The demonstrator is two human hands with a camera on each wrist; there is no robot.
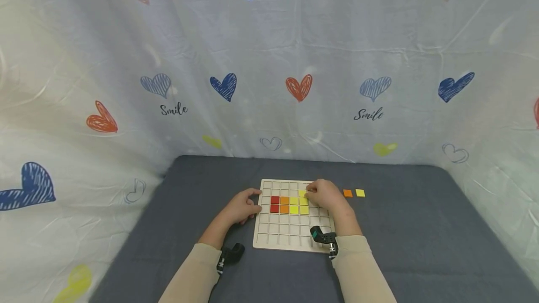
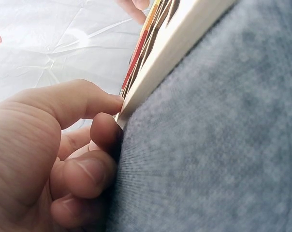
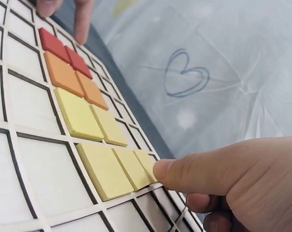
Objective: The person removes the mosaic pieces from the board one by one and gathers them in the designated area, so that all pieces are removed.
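Observation:
A pale wooden grid board [image 1: 280, 241] lies on the dark table, with square tiles in some of its cells. Two red tiles [image 3: 54, 43] lead into two orange tiles [image 3: 64, 75], then several yellow tiles [image 3: 78, 113]. My right hand [image 1: 326, 195] is over the board's far right part. Its thumb and fingers are at the edge of the farthest yellow tile [image 3: 145, 160], which sits in a cell; the other fingers curl below. My left hand [image 1: 242, 207] rests at the board's left edge, thumb and index finger spread along it, touching the wooden side [image 2: 155, 67].
A loose orange tile [image 1: 347, 193] and a loose yellow tile [image 1: 360, 193] lie on the table right of the board. Behind the table [image 1: 189, 200] hangs a pale curtain [image 1: 261, 116] printed with hearts. Black wrist-camera mounts [image 1: 323, 236] sit by both sleeves.

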